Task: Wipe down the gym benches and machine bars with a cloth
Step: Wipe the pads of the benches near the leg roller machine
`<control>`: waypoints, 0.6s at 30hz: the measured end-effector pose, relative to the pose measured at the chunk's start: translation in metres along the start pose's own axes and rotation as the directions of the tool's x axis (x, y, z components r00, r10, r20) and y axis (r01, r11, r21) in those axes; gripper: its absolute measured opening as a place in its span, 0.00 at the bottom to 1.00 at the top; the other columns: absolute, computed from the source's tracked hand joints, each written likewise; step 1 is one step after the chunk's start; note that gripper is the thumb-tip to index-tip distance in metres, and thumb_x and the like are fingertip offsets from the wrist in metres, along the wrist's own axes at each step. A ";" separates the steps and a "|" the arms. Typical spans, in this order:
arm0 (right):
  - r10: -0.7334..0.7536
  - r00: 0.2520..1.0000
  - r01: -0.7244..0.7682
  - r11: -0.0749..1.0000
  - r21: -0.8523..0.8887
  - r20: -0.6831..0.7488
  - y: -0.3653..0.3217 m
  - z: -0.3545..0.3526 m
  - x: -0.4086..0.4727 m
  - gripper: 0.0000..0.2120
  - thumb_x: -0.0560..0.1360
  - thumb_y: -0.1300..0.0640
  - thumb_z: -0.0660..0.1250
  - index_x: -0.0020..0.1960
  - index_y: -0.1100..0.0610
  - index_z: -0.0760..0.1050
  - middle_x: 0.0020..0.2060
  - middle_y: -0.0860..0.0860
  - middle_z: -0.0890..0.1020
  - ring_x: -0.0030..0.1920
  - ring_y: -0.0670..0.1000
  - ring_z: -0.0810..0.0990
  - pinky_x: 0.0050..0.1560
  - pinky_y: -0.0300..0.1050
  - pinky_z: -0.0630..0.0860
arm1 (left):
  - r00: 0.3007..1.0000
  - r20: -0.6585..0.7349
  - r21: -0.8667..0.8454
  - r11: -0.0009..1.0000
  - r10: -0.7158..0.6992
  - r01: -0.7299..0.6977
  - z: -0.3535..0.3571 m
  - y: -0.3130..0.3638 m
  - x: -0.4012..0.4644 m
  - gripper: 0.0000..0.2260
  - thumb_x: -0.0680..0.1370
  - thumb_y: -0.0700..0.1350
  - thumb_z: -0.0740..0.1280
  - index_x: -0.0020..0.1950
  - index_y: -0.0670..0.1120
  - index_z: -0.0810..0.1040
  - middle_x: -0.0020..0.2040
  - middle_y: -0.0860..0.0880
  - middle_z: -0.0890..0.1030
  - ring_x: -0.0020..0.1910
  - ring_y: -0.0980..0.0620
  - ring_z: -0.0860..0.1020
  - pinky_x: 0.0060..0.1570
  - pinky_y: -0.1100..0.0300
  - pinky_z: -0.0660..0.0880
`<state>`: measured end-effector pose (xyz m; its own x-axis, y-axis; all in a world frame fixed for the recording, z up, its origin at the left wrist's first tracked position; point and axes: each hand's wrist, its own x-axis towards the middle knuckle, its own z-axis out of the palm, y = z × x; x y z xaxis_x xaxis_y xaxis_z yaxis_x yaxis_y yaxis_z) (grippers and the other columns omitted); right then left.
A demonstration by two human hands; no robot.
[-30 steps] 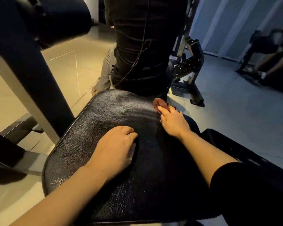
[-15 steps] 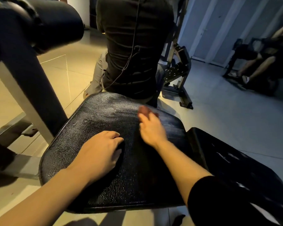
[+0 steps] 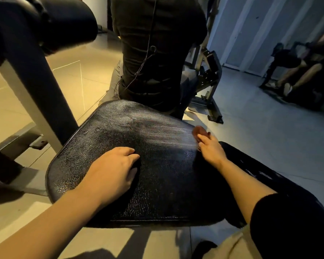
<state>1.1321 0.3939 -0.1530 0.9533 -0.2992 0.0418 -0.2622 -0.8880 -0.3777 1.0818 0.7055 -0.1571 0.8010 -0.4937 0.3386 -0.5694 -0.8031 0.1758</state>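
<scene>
Under the right hand [image 3: 210, 149]'s straight fingers, the cloth [image 3: 198, 132] presses the bench pad [image 3: 157, 184].

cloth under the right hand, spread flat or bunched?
Bunched: only a small reddish wad of cloth shows past the right hand, at the seat pad's right edge.

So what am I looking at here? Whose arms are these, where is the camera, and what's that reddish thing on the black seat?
No machine here: a person wears a camera on the head, looking down at their own arms. The left hand rests on the black cracked-leather bench pad, its fingers curled and holding nothing. The right hand presses a small reddish-brown cloth at the pad's right edge, fingers fairly straight over it. Pale wipe streaks cross the pad. Beyond the bench, another person in a dark top sits facing away.
</scene>
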 end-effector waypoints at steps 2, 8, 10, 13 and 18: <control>-0.010 0.999 0.010 1.000 -0.018 -0.036 -0.021 0.008 0.003 0.20 0.83 0.55 0.53 0.75 0.53 0.66 0.74 0.59 0.62 0.70 0.62 0.65 0.70 0.50 0.62 | 1.000 0.003 0.003 1.000 -0.019 0.019 -0.001 0.004 -0.003 0.14 0.71 0.46 0.73 0.56 0.45 0.83 0.57 0.47 0.81 0.57 0.45 0.79 0.54 0.54 0.77; -0.474 0.876 0.478 0.878 -0.032 0.088 -0.127 0.050 -0.047 0.22 0.83 0.53 0.54 0.77 0.53 0.61 0.76 0.59 0.58 0.75 0.58 0.58 0.73 0.47 0.56 | 0.998 0.021 0.010 0.998 -0.062 0.062 -0.007 0.013 -0.007 0.13 0.69 0.44 0.76 0.52 0.44 0.83 0.54 0.46 0.83 0.52 0.45 0.81 0.49 0.53 0.79; -0.548 0.827 0.556 0.830 -0.040 0.122 -0.126 0.048 -0.059 0.22 0.83 0.51 0.54 0.77 0.50 0.61 0.77 0.57 0.57 0.76 0.56 0.56 0.74 0.49 0.54 | 0.996 0.035 0.007 0.997 -0.078 0.078 -0.011 0.011 -0.011 0.14 0.70 0.45 0.75 0.55 0.45 0.83 0.56 0.46 0.82 0.54 0.45 0.81 0.51 0.54 0.79; -0.524 0.845 0.533 0.842 -0.088 0.103 -0.095 0.030 -0.045 0.21 0.81 0.47 0.59 0.73 0.46 0.67 0.75 0.54 0.62 0.74 0.56 0.61 0.76 0.56 0.51 | 0.993 0.056 0.007 0.994 -0.105 0.105 -0.021 0.007 -0.018 0.16 0.74 0.48 0.71 0.61 0.47 0.80 0.62 0.49 0.79 0.61 0.47 0.77 0.58 0.55 0.75; -0.371 0.928 0.371 0.929 0.009 0.048 -0.102 0.033 -0.001 0.27 0.80 0.46 0.60 0.76 0.52 0.59 0.78 0.57 0.52 0.76 0.60 0.56 0.74 0.55 0.57 | 0.984 0.048 0.006 0.985 -0.171 0.171 -0.035 -0.003 -0.030 0.16 0.78 0.51 0.65 0.64 0.50 0.77 0.65 0.52 0.75 0.65 0.50 0.72 0.62 0.55 0.71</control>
<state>1.1624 0.4963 -0.1449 0.9886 0.0684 0.1340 0.1111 -0.9325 -0.3436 1.0528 0.7349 -0.1353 0.8944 -0.3647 0.2590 -0.4231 -0.8776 0.2255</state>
